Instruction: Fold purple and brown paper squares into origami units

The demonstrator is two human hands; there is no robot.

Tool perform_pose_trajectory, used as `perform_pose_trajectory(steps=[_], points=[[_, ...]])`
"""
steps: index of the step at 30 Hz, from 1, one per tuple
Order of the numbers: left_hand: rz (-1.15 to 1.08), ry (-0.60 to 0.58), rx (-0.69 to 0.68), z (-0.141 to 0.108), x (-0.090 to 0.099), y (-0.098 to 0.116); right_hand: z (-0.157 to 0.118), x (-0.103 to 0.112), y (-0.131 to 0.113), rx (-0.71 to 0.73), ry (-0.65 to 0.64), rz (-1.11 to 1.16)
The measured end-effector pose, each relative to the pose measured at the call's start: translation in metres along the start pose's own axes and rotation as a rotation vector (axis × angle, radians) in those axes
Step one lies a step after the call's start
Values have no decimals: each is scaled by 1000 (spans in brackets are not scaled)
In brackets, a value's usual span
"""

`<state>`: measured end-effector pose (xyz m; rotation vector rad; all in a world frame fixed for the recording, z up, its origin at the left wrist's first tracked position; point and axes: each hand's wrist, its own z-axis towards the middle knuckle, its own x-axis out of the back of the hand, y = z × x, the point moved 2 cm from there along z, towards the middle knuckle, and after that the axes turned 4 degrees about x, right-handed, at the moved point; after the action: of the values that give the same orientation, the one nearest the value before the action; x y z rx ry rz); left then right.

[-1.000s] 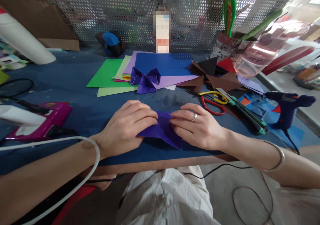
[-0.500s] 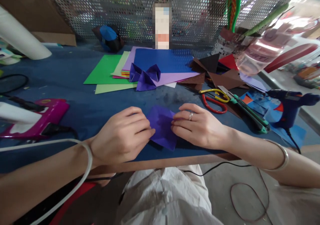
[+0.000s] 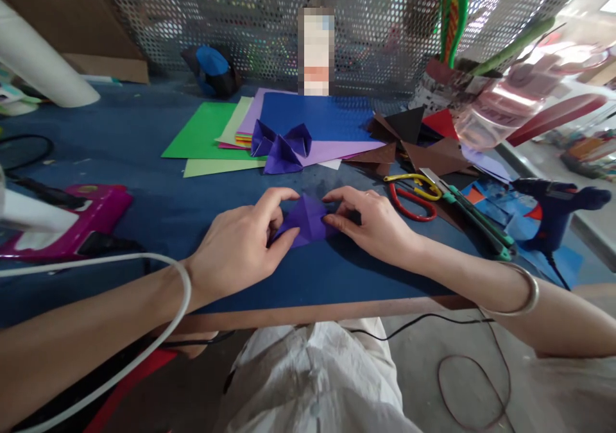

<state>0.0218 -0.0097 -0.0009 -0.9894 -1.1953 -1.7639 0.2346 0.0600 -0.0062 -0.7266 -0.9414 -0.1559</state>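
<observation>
Between my hands, near the front of the blue table, is a purple sheet of origami paper (image 3: 308,220), creased and folded into a roughly triangular shape. My left hand (image 3: 250,237) grips its left side, thumb in front and fingers behind. At the right side, my right hand (image 3: 368,218) pinches the paper between thumb and fingers. Just beyond, a folded purple paper piece (image 3: 282,147) with several points rests on the front of a stack of coloured paper (image 3: 317,115).
Scissors (image 3: 416,195) with red and yellow handles and a green utility knife (image 3: 471,218) lie to the right, by brown paper scraps (image 3: 436,154) and a blue glue gun (image 3: 553,212). A magenta power strip (image 3: 103,212) is at left. A white cable (image 3: 185,285) crosses my left forearm.
The purple paper has gone from a flatter, opened square to a folded triangular shape. Both hands have shifted slightly away from me, with thumbs now in front of the paper.
</observation>
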Motion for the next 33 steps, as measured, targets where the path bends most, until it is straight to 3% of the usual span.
perform_pose_trajectory(steps=[3,6,8,10,20,26,33], points=[[199,125,-56,-2,1,4,4,-5,-1,-54,-44,-37],[309,251,-301,-5,2,10,5,-8,0,-64,-60,-122],[280,222,-497,-8,0,13,5,-8,2,-63,-64,-169],[233,163,-610,-10,-3,14,5,-9,2,-64,-67,-200],[232,107,-626,-14,0,17,2,-14,-13,-76,-113,-289],[345,134,-635,-27,6,12,0,-1,-2,-135,-175,-248],[432,201,-669,-33,11,14,-3,9,10,-102,-207,-176]])
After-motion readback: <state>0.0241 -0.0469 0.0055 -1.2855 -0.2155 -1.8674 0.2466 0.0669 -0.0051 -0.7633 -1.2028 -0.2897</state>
